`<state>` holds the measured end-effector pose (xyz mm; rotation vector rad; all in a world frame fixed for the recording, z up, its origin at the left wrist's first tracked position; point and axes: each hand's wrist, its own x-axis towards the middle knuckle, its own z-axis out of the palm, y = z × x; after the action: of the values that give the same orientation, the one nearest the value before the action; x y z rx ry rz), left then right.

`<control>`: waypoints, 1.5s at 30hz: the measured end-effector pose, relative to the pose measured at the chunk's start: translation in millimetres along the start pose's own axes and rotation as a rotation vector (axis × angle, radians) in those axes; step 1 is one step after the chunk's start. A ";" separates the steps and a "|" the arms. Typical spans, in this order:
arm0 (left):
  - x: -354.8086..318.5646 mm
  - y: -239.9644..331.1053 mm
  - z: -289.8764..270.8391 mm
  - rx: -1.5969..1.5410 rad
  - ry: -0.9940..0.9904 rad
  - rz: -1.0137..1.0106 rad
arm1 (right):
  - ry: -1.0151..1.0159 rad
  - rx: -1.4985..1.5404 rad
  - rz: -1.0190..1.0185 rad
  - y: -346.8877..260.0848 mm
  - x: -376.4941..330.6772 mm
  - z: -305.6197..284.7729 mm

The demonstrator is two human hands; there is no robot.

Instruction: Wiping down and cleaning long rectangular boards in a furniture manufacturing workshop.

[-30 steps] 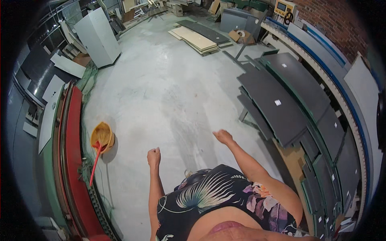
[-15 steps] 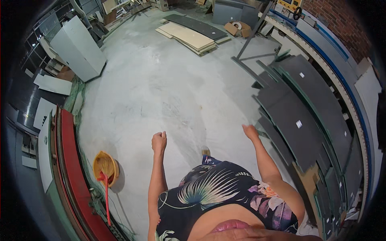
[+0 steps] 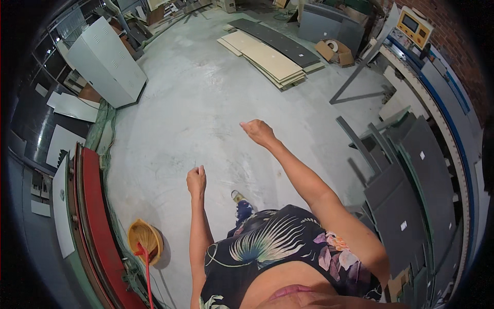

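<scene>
My left hand (image 3: 196, 181) hangs in front of me over the grey floor, its fingers curled into a loose fist with the thumb on top. Further forward, my right hand (image 3: 259, 133) is stretched out ahead at the middle of the view, also curled closed. Neither fist shows anything in it, and both are well apart from any object. One of my shoes (image 3: 237, 196) shows on the floor between my arms. Nearest to the left hand is a yellow bucket (image 3: 160, 242) with a broom-like brush inside and a red handle (image 3: 148, 283).
Dark grey panels (image 3: 396, 206) lie stacked along the right, beside a long machine with a yellow control box (image 3: 414, 27). Cream boards (image 3: 267, 56) lie ahead, near an open carton (image 3: 339, 56). A white metal cabinet (image 3: 108, 64) and a red machine beam (image 3: 95, 206) line the left.
My right hand has swung forward and to the left, away from the panel stack. The left hand stays low, still closed. A shoe has come further into view, and the surroundings have shifted.
</scene>
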<state>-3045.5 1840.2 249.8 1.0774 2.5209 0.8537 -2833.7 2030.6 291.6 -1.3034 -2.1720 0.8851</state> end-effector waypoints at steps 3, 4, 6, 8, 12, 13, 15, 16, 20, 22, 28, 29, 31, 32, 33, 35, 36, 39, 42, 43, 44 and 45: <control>90.1 -0.6 10.0 -0.028 0.012 0.020 | -0.060 0.044 0.021 -19.0 70.0 19.4; 117.2 -1.6 10.1 -0.026 0.004 0.026 | -0.074 0.000 0.020 -15.2 94.7 30.5; 177.0 13.9 17.5 -0.032 0.002 -0.016 | -0.076 -0.062 0.018 -3.0 151.9 33.6; 238.4 32.6 27.6 -0.035 -0.017 0.025 | -0.026 -0.068 0.063 11.0 198.7 33.7; 343.8 60.8 48.1 -0.014 -0.048 0.094 | 0.023 -0.129 0.139 52.6 279.7 27.0; 366.4 67.4 52.5 -0.008 -0.057 0.097 | 0.033 -0.141 0.156 67.1 298.0 24.9; 414.9 84.8 64.6 -0.003 -0.129 0.070 | 0.063 -0.143 0.275 102.5 337.0 20.4; 439.3 93.4 70.9 -0.001 -0.131 0.073 | 0.065 -0.140 0.278 120.4 355.9 20.5; 544.5 132.2 107.6 -0.014 -0.130 0.075 | 0.261 -0.073 0.279 168.9 455.7 4.8; 599.2 147.8 121.1 -0.039 -0.109 0.075 | 0.265 -0.030 0.342 172.1 520.6 -1.3; 745.1 194.3 137.1 -0.014 -0.051 0.060 | 0.044 -0.048 0.300 143.7 718.8 10.0; 766.5 201.6 136.5 -0.018 -0.047 0.049 | 0.060 -0.055 0.210 135.3 751.4 19.6; 812.3 213.9 136.9 -0.016 -0.067 -0.035 | 0.102 -0.066 0.039 120.5 813.6 39.1; 835.9 207.2 140.2 -0.017 -0.066 -0.040 | 0.092 -0.066 0.030 109.5 840.9 51.6; 859.7 204.6 144.8 -0.019 -0.063 -0.045 | 0.050 -0.049 0.052 98.8 868.1 62.9; 908.7 195.9 150.1 -0.025 -0.074 -0.076 | 0.003 -0.029 0.074 79.9 919.8 78.0; 937.1 192.5 153.3 -0.023 -0.072 -0.081 | -0.029 -0.015 0.043 68.4 944.6 84.0; 1030.8 200.7 158.8 -0.029 -0.064 -0.021 | -0.025 -0.037 0.035 74.0 1024.3 118.7; 1116.4 223.6 163.5 -0.040 -0.105 -0.045 | -0.037 -0.092 0.103 74.1 1094.4 126.6; 1146.7 232.4 164.9 -0.023 -0.115 -0.032 | -0.071 -0.098 0.159 71.8 1116.7 125.3; 1171.9 235.4 161.9 0.005 -0.132 -0.022 | -0.075 -0.094 0.173 68.8 1135.2 127.7; 1198.3 240.5 160.8 0.014 -0.145 -0.023 | -0.038 -0.143 0.074 67.2 1155.7 127.6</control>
<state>-3659.5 2909.1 251.7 1.0722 2.4179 0.7262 -3397.1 3047.2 217.7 -1.4537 -2.2654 0.8014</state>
